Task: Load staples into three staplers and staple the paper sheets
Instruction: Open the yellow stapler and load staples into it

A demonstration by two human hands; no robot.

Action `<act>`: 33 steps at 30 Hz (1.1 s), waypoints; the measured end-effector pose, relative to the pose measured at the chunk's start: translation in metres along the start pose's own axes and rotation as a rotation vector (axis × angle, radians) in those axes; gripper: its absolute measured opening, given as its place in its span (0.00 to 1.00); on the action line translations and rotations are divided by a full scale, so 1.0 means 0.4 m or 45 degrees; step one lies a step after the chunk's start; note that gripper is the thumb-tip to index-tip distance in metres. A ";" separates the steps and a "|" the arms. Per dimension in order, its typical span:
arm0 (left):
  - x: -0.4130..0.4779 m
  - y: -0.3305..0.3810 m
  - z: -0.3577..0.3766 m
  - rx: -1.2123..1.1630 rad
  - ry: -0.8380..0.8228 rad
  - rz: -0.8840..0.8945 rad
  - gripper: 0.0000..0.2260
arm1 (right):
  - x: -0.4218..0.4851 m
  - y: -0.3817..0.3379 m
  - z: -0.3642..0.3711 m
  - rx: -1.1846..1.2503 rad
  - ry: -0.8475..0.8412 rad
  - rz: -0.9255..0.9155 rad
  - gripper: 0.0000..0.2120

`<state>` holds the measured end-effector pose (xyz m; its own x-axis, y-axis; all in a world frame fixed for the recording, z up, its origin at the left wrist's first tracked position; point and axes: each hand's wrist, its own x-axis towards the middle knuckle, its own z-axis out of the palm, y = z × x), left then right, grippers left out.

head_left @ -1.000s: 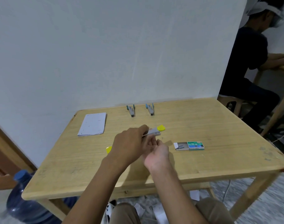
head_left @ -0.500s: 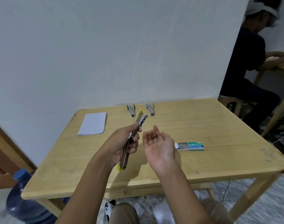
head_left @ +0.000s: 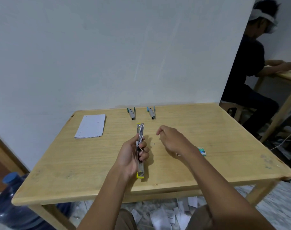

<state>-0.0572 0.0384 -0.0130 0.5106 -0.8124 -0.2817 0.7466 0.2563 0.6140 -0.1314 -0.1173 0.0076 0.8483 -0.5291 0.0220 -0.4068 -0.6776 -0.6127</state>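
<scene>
My left hand [head_left: 133, 155] grips a yellow stapler [head_left: 140, 135], swung fully open into a long strip that points away from me above the wooden table [head_left: 58, 163]. My right hand [head_left: 173, 140] hovers palm down to its right, fingers loosely bent, holding nothing I can see. A small bit of staples [head_left: 153, 143] lies on the table between the hands. The green staple box [head_left: 202, 151] lies behind my right forearm, partly hidden. Two blue staplers [head_left: 132, 113] [head_left: 151, 112] stand at the far edge. A stack of paper sheets [head_left: 90, 126] lies at the far left.
A white wall stands right behind the table. A person in black sits at another table [head_left: 289, 75] to the far right. A blue water bottle [head_left: 13, 203] stands on the floor at the left. Paper scraps [head_left: 166, 216] litter the floor under the table.
My right hand has turned from palm up to palm down and moved right. The left hand has straightened the open stapler so that it points away from me.
</scene>
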 end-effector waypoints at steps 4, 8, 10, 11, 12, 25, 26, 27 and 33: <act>0.016 -0.014 -0.028 -0.048 -0.015 -0.054 0.14 | 0.021 -0.008 -0.006 -0.163 -0.283 -0.038 0.15; 0.022 -0.021 -0.025 -0.026 0.009 -0.021 0.09 | 0.025 0.006 -0.021 -0.115 -0.240 -0.077 0.14; 0.023 -0.024 -0.023 -0.041 0.012 -0.019 0.08 | 0.018 0.018 -0.041 -0.002 -0.172 -0.092 0.13; 0.024 -0.024 -0.023 -0.045 0.014 -0.018 0.08 | 0.011 0.025 -0.055 0.042 -0.129 -0.102 0.11; 0.024 -0.023 -0.023 -0.044 0.016 -0.018 0.08 | 0.002 0.033 -0.071 0.078 -0.078 -0.112 0.10; 0.027 -0.025 -0.023 0.004 0.017 0.004 0.10 | -0.109 0.124 -0.132 -0.634 -0.232 -0.026 0.10; 0.027 -0.025 -0.024 0.004 0.018 0.006 0.10 | -0.107 0.123 -0.132 -0.632 -0.248 -0.018 0.10; 0.027 -0.026 -0.025 0.003 0.020 0.008 0.10 | -0.103 0.120 -0.134 -0.633 -0.274 -0.005 0.11; 0.027 -0.025 -0.024 0.009 0.018 0.003 0.10 | -0.084 0.116 -0.128 -0.547 -0.276 0.065 0.06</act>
<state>-0.0549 0.0323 -0.0293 0.5180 -0.8046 -0.2904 0.7426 0.2545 0.6196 -0.1960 -0.1570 0.0188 0.8560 -0.4797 -0.1928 -0.5144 -0.8273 -0.2257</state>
